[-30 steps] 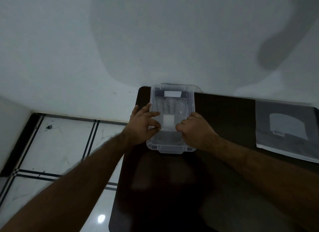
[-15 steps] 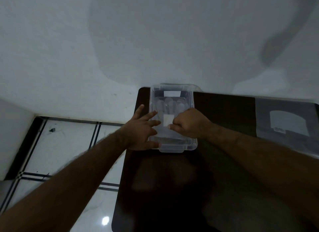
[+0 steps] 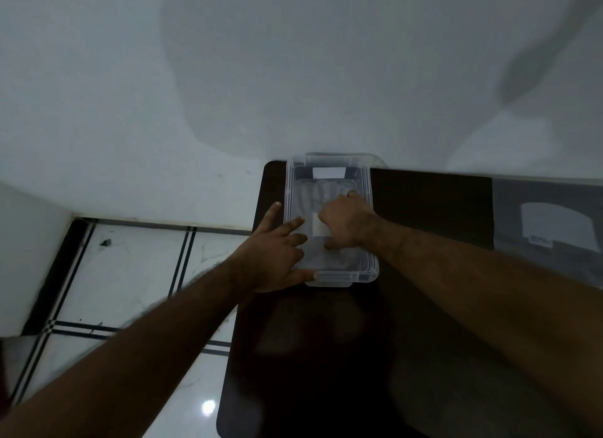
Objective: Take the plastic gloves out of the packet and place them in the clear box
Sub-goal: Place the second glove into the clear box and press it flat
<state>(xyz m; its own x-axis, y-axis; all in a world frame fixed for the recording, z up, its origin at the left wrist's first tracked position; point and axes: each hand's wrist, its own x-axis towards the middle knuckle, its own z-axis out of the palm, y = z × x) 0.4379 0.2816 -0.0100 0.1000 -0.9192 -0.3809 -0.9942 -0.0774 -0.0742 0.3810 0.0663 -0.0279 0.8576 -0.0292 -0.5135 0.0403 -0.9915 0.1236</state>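
No writing can be read anywhere: the white label (image 3: pixel 328 172) on the far wall of the clear box (image 3: pixel 365 268) looks blank, the pale card (image 3: pixel 319 226) on the plastic gloves (image 3: pixel 321 194) shows nothing legible, and the small mark under the pale patch on the grey packet (image 3: pixel 548 222) is too blurred to make out

My right hand (image 3: pixel 347 224) reaches down inside the box, fingers curled under and knuckles up, pressing on the gloves at about the middle of the box; whether it pinches the film or only pushes on it I cannot tell

My left hand (image 3: pixel 277 255) lies spread and relaxed at the box's 8 o'clock corner, thumb along the near rim, fingertips over the left wall, gripping nothing

The gloves lie flat on the box floor, their finger shapes pointing to 12 o'clock

The box sits at the table's (image 3: pixel 326 356) far-left corner; the packet lies flat at 3 o'clock from it, well apart, on the same dark top
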